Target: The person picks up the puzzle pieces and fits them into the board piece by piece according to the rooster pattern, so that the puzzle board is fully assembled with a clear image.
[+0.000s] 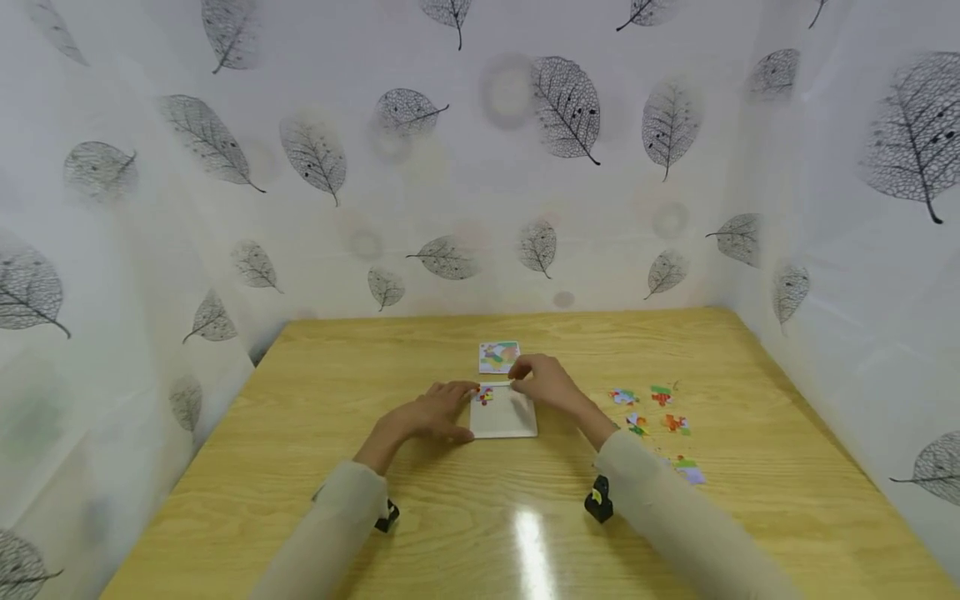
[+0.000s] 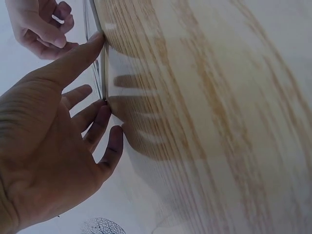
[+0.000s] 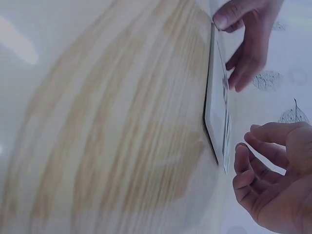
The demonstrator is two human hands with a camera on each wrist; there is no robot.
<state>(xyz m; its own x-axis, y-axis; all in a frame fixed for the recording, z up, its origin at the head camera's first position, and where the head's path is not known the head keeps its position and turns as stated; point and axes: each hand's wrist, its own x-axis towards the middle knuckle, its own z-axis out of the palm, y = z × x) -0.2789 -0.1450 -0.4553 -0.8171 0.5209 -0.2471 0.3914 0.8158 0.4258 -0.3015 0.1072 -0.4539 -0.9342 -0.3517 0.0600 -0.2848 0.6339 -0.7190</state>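
Note:
A shallow white puzzle tray point(image 1: 501, 423) lies on the table, with joined colourful jigsaw pieces point(image 1: 485, 396) in its far left corner. My left hand point(image 1: 435, 412) spans the tray's left side: the thumb touches the near corner, while the other fingers reach the far corner. In the left wrist view, those fingertips rest at the tray's edge. My right hand point(image 1: 551, 387) is over the far right part of the tray, thumb and forefinger near its far rim. Its fingers point(image 3: 243, 158) are loosely bent in the right wrist view, and nothing shows between them.
A picture card point(image 1: 497, 357) lies just beyond the tray. Several loose jigsaw pieces point(image 1: 675, 423) are scattered on the wooden table point(image 1: 450, 533) to the right, some partly hidden by the right sleeve point(image 1: 660, 487). A leaf-patterned curtain point(image 1: 465, 183) surrounds the table's back and sides.

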